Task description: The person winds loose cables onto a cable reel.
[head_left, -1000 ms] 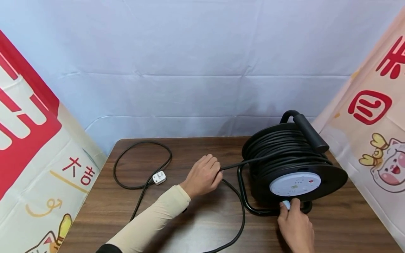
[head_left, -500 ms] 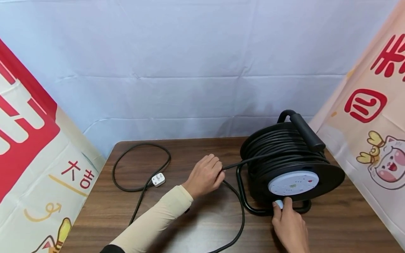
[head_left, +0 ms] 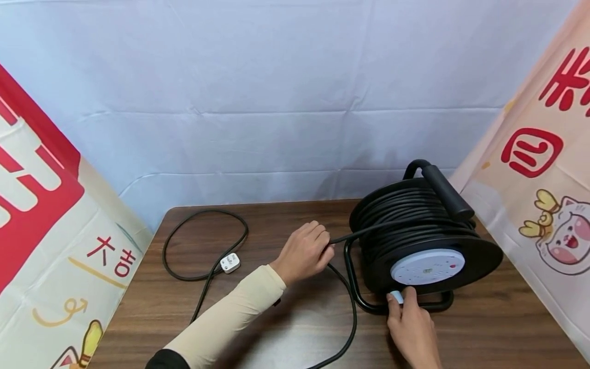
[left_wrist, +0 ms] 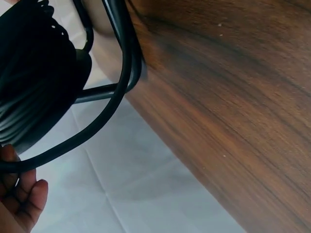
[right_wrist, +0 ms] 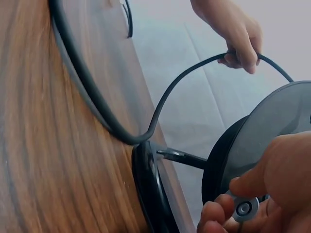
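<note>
A black cable reel (head_left: 410, 205) wound with black cable stands at the right of the table, a pale round socket panel (head_left: 427, 267) on its front disc. My left hand (head_left: 302, 252) grips the loose cable (right_wrist: 170, 92) left of the drum. From that hand the cable runs up onto the windings on one side and loops down toward the table on the other. Below the panel, my right hand (head_left: 413, 325) pinches the reel's pale crank knob (head_left: 397, 296) between thumb and fingers. In the right wrist view the knob's end shows a round screw.
On the left, a white plug (head_left: 230, 263) lies beside a large cable loop (head_left: 167, 241) on the wooden table (head_left: 286, 333). The reel's black tube stand (head_left: 352, 277) rests on the tabletop, its carry handle (head_left: 448, 192) above. A pale cloth (head_left: 276, 102) hangs behind.
The right hand has moved left with the crank knob along the underside of the front disc. The left hand, still holding the cable, has come slightly right, closer to the reel.
</note>
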`<state>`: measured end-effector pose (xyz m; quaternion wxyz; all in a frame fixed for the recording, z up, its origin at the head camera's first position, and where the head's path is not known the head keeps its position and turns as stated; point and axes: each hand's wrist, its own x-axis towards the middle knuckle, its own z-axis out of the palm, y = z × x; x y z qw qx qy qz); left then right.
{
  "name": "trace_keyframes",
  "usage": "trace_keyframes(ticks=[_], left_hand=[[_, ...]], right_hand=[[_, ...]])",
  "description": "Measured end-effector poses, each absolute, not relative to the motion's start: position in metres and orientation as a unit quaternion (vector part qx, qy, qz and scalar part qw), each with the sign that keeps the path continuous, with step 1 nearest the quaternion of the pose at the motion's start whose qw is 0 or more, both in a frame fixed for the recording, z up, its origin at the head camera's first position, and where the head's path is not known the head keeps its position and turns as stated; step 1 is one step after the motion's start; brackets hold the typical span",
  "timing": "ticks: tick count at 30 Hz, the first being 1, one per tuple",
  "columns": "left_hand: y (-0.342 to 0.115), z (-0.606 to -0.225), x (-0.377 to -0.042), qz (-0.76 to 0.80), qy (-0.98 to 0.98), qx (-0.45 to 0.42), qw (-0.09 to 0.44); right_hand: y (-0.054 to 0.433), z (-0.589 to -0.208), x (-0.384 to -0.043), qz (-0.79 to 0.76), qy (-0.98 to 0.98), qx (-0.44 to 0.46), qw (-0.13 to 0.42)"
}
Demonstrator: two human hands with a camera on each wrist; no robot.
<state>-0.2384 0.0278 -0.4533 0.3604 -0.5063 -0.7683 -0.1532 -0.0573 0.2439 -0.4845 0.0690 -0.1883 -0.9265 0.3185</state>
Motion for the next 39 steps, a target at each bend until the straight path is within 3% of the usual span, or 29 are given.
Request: trace_keyframes(ticks=[30, 39], left_hand=[[0.040, -0.443, -0.227, -0.143, -0.767, -0.519, 0.350], [0.042, -0.442, -0.228, -0.149, -0.763, -0.518, 0.357]], right_hand=[[0.217, -0.465, -0.062, 0.399, -0.896, -0.177, 0.079], [0.213, -0.457, -0.062, 0.427, -0.884, -0.181, 0.060]])
